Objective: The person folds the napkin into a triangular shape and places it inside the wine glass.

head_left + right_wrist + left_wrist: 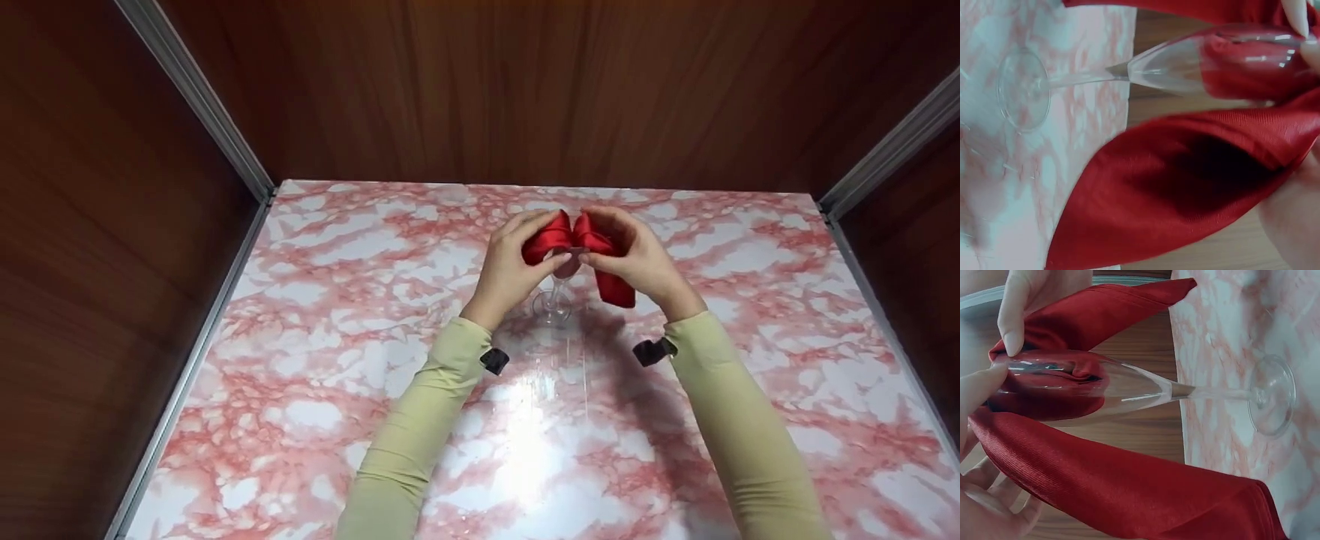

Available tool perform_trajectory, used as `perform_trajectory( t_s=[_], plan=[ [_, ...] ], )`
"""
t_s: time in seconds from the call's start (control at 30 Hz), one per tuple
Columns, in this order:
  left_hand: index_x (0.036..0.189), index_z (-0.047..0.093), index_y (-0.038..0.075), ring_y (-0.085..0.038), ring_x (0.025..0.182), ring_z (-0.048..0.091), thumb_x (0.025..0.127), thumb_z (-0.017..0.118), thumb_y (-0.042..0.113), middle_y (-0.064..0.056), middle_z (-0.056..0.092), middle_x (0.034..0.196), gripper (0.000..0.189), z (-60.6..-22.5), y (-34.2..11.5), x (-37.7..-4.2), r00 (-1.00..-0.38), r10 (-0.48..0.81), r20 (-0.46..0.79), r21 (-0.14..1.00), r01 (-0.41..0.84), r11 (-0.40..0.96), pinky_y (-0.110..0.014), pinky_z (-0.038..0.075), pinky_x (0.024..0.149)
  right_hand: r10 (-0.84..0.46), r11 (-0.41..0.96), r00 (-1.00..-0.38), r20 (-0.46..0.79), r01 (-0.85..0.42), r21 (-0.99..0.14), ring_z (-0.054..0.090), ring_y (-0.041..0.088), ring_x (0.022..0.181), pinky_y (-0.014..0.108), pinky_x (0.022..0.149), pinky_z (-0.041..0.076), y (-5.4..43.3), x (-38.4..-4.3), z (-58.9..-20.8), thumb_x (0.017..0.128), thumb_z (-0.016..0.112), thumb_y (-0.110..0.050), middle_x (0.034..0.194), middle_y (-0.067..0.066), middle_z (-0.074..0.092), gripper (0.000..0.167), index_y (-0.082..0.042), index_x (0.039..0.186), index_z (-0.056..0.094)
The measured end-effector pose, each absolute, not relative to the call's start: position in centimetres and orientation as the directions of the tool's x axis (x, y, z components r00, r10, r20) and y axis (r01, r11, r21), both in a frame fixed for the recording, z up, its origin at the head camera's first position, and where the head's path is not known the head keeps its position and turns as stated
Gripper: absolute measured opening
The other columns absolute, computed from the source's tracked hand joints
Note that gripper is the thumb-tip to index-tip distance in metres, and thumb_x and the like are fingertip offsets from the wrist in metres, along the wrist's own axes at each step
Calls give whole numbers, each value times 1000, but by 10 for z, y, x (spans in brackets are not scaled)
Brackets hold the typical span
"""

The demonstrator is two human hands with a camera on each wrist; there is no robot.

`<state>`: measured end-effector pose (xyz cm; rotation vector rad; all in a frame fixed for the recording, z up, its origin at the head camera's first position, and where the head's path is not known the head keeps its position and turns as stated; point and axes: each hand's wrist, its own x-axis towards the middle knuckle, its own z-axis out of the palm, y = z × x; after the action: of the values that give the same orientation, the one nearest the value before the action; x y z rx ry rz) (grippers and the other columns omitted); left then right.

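A clear stemmed flute glass (1140,385) stands upright on the tabletop, its foot (551,307) resting on the surface. The middle of a red satin napkin (1129,478) is tucked into the bowl, and two folded flaps spill over the rim on either side. My left hand (511,262) pinches the left flap near the rim, its thumb against the glass. On the other side my right hand (645,255) grips the right flap, thumb at the rim and fingers behind the cloth. In the right wrist view one flap (1123,197) hangs as an open fold.
The table (315,420) has a red and white marbled top. A dark wood panel (480,97) rises behind it, with more panels and metal edge strips (202,97) at both sides. Black bands (495,361) are on both wrists.
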<state>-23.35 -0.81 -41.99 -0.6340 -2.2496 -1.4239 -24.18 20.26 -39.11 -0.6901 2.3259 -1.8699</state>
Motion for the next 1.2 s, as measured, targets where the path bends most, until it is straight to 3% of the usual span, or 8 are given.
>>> perform_trajectory(
  t_s=[0.23, 0.47, 0.77, 0.97, 1.2],
  plan=[
    [132, 59, 10, -13, 125, 46, 92, 63, 38, -3, 54, 135, 49, -424, -9, -228, -792, 178, 583, 673, 594, 440, -35, 28, 107, -214, 200, -892, 399, -439, -876, 52, 31, 117, 46, 104, 36, 194, -215, -381, 80, 72, 6, 127, 21, 57, 52, 7, 129, 53],
    [134, 54, 4, -16, 131, 43, 99, 53, 24, -7, 51, 138, 40, -428, -8, -227, -773, 173, 610, 683, 624, 379, -35, 26, 110, -151, 104, -895, 419, -436, -894, 51, 35, 120, 44, 104, 36, 193, -206, -387, 81, 69, 9, 126, 18, 59, 51, 5, 130, 55],
    [134, 49, -6, -18, 132, 41, 97, 55, 6, -15, 46, 140, 40, -421, 0, -216, -845, 131, 519, 843, 531, 86, -24, 30, 107, -143, -29, -916, 376, -375, -926, 54, 29, 119, 33, 98, 44, 199, -214, -408, 81, 71, 6, 130, 20, 56, 54, -1, 132, 55],
    [127, 53, -13, -31, 122, 51, 89, 64, -2, -25, 54, 129, 42, -398, -11, -197, -864, 36, 502, 863, 503, 40, -34, 39, 103, -130, -74, -924, 359, -352, -933, 55, 30, 118, 33, 97, 45, 201, -213, -408, 81, 71, 6, 125, 19, 58, 52, 0, 130, 55],
    [124, 50, -19, -41, 115, 54, 84, 65, -10, -33, 56, 121, 43, -393, -23, -191, -862, 19, 506, 854, 497, -153, -51, 41, 99, -117, -68, -918, 378, -372, -926, 56, 30, 114, 35, 99, 43, 205, -211, -408, 81, 71, 8, 123, 25, 57, 49, 3, 128, 56]
  ],
)
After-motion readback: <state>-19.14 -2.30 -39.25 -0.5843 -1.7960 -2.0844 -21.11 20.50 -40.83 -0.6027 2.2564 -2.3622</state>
